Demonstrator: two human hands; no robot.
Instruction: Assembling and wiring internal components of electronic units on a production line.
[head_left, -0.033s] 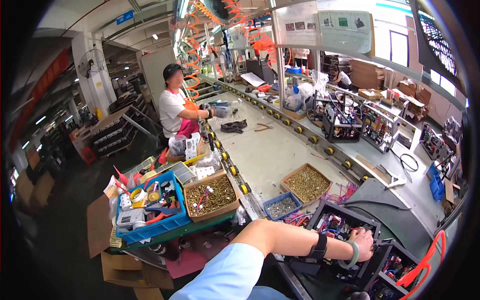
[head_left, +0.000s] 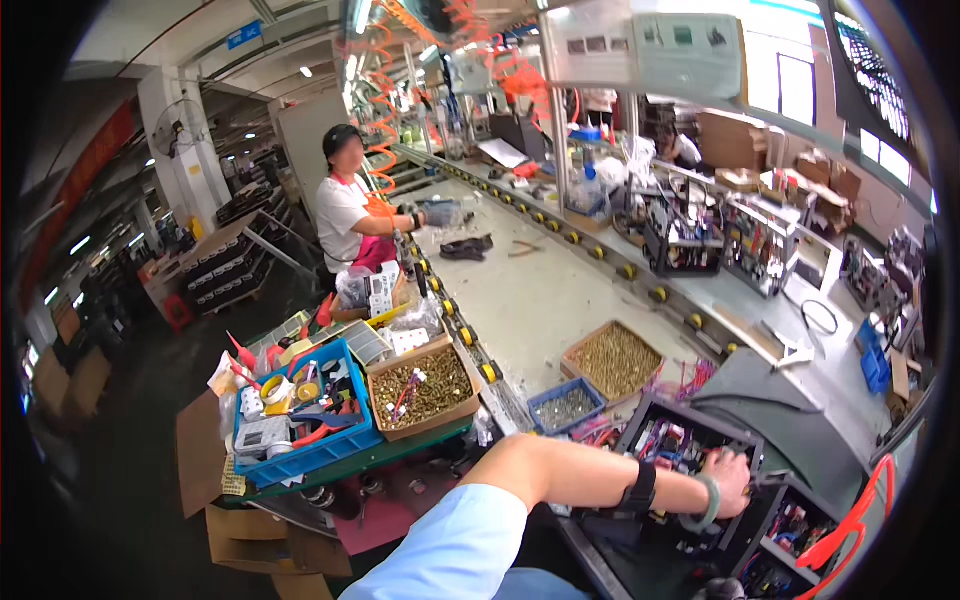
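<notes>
My left hand [head_left: 727, 482] reaches across to the right, with a pale green bangle [head_left: 709, 503] and a black strap [head_left: 639, 486] on that arm. Its fingers are bent down at the inner edge of an open black metal case [head_left: 640, 425]. What they pinch, if anything, is hidden by the hand. Red and blue wires and circuit parts fill the case. Close by on the right stands a second open black case [head_left: 790, 530], with similar parts inside. My right hand cannot be made out.
Left of the case are a blue tray of small metal parts [head_left: 565, 408] and a carton of brass pieces [head_left: 612, 362]. A red coiled hose [head_left: 850, 530] hangs at right. A blue crate of tools [head_left: 305, 465] stands left. A co-worker [head_left: 345, 210] works across the roller line [head_left: 462, 335].
My left hand has shifted very slightly at the edge of the case. The picture is a little blurred now; the cases and trays stand as before.
</notes>
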